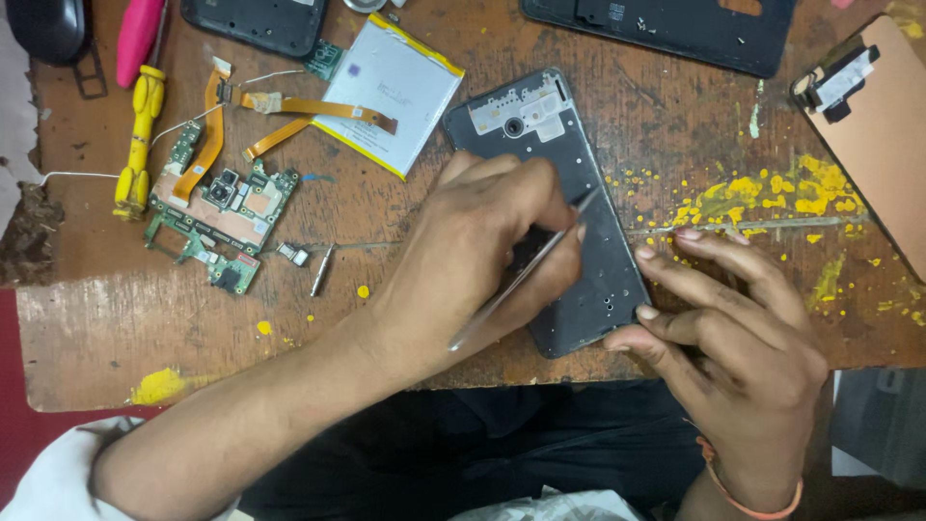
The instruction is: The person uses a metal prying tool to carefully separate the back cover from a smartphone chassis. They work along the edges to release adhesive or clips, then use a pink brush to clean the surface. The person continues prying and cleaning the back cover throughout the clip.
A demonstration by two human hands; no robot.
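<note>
A worn wooden workbench (405, 318), scratched and spattered with yellow paint, fills the view. Near its front edge, slightly right of centre, lies an opened phone frame (579, 193), dark grey, tilted so its camera end points toward eleven o'clock.

The left hand (473, 256) lies over the middle of the frame, its fingers curled closed around thin metal tweezers (526, 275), whose tips meet the frame's inner face at about one o'clock from the knuckles. The right hand (733, 333) sits at four o'clock from the frame, fingers loosely spread and gripping nothing, with the fingertips pressing the frame's right edge and lower corner to steady it.

At ten o'clock from the frame rests a flat white battery with a yellow border (391, 92). Further out at nine o'clock lie a green circuit board (217, 217) with orange flex cables (289, 106) and a few small loose metal parts (309, 265); a yellow-handled screwdriver (140, 140) and a pink handle (137, 39) sit beyond. Black phone shells (675, 29) lie at twelve o'clock, and a tan clipboard (883, 125) at two o'clock.

The frame's lower corner seems to sit close to the bench edge, so a hard push with the tweezers could slide it off if the steadying fingertips slip. A tweezer tip skidding could also scratch the frame or jab the right fingers nearby. The loose small parts could roll away if the forearm brushes them.
</note>
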